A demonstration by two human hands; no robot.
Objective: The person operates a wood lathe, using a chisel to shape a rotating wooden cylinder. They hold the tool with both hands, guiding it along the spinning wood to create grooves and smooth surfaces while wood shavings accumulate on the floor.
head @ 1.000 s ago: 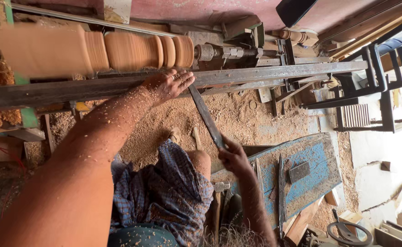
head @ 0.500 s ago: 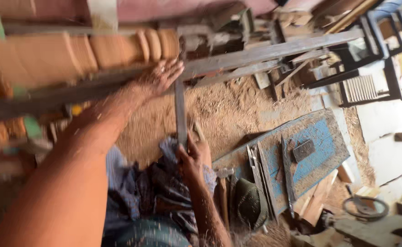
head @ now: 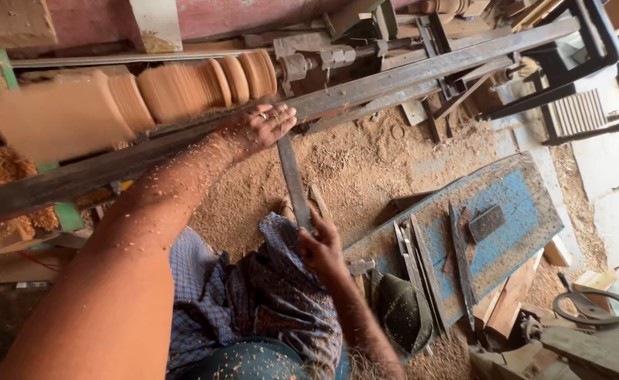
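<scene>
A turned wooden piece (head: pixel 147 95) with round beads spins on a lathe at the upper left. My left hand (head: pixel 256 128) lies fingers-down on the long metal tool rest (head: pixel 408 67), pressing the tip of a long flat chisel (head: pixel 292 176) against it. My right hand (head: pixel 321 248) grips the chisel's lower end near my lap. Wood shavings cover my left forearm. A checked cloth (head: pixel 253 295) wraps my legs.
Sawdust (head: pixel 365 162) covers the floor below the lathe. A blue board (head: pixel 496 225) at the right holds several chisels and a flat metal block. A dark cap (head: pixel 404 313) lies beside it. Black metal frames (head: pixel 591 77) stand at the upper right; a round wheel (head: pixel 591 306) lies lower right.
The camera has tilted. My right hand has swung the chisel's lower end toward my lap, so the chisel now runs nearly straight down from the rest. My left hand stays on the rest.
</scene>
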